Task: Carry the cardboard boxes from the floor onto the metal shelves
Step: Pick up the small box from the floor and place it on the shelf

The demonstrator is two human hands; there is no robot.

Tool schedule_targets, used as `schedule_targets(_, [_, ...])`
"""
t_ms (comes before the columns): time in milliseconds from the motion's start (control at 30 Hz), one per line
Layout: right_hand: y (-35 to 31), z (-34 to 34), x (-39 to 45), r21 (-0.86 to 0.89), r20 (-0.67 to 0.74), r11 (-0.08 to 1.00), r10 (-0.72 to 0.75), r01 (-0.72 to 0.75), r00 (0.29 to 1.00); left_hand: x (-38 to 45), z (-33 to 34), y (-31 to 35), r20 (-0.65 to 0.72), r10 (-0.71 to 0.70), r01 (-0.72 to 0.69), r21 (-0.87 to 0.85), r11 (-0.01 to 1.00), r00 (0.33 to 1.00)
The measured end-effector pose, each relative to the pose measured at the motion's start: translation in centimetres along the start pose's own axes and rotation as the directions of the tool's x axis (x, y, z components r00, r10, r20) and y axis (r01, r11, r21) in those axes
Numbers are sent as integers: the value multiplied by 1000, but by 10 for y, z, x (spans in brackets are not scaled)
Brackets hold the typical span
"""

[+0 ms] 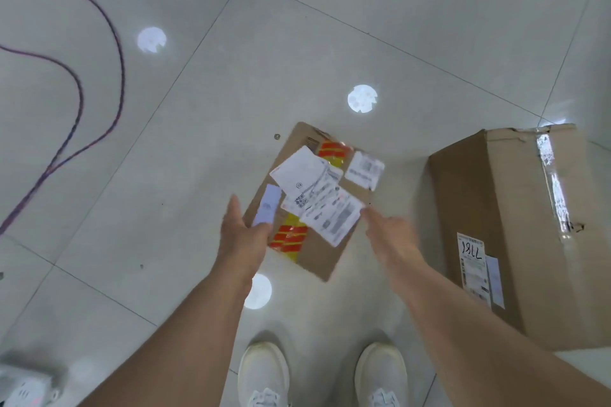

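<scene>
2 white shoes [264, 373] are seen at the bottom edge, planted on the pale tiled floor [297, 43]. From there both bare forearms are stretched forward and down. The left hand [243, 235] is held open with its fingers apart, thumb raised, against the near-left edge of the small box [317, 258] — whether skin actually touches cardboard cannot be told. The right hand [393, 235] is blurred; its fingers are extended and loosely spread, pointed at the box's right edge, and contact cannot be told there either. Nothing is clamped by either hand.

The small box lies flat on the floor between the 2 hands, turned diagonally. Its top is covered with white labels [330, 208], a pale blue slip and a strip of red-and-yellow tape [291, 238].

Just to its right, apart from it, a big box [515, 241] stands on the floor, sealed with clear tape along its top and marked with a white label [472, 261] bearing handwritten digits.

At the bottom-left corner a blurred white object [23, 387] is partly cut off. Farther out, dark cables [79, 99] are looped across the tiles at the left and along the top, and round light reflections [362, 98] are scattered over the floor.
</scene>
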State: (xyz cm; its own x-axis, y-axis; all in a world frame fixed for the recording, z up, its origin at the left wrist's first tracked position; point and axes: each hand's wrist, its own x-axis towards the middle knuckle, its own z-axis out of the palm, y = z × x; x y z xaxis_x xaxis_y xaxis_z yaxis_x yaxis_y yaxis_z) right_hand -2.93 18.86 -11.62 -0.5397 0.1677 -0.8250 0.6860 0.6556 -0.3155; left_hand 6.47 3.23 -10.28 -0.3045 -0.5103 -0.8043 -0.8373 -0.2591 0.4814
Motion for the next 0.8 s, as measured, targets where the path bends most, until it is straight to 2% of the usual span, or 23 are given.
schedule_targets(67, [0,1,4,-25,-99,1000,4,-6,995,-2,1,-1,-83,-80,77,-36,996,993])
schedule_targets(167, [-12,6,8,-41,-176,996,-90,84,980,-3,5,-8,-74,-163,157,-80,984,984])
schedule_targets(233, [-20,11,7,-144,-154,977,-178,156,972,-4,6,-11,-16,-228,226,-95,969,973])
schedule_targets(300, [-21,12,7,-279,-119,940,-237,197,964,-5,8,-11,102,-286,297,-127,946,953])
schedule_targets(367, [-17,9,9,-439,-101,874,-278,208,955,-5,6,-10,151,-244,278,-276,920,958])
schedule_targets(433, [-14,4,11,-515,-141,844,-258,151,956,-6,3,-7,71,-163,177,-431,885,984])
schedule_targets(467, [-12,3,12,-496,-154,860,-224,121,962,-7,2,-8,30,-156,152,-452,879,987])
schedule_targets(533, [-7,4,13,-420,-110,902,-166,106,980,-4,1,-16,22,-166,162,-376,912,986])
schedule_targets(633, [1,11,15,-251,65,960,-115,128,991,7,3,-36,88,-139,157,-252,955,986])
schedule_targets(700, [7,12,13,-126,137,983,-114,132,984,12,4,-42,82,-118,133,-210,968,990])
schedule_targets(800, [12,8,14,37,169,987,-160,156,973,22,6,-49,82,-29,46,-207,977,996])
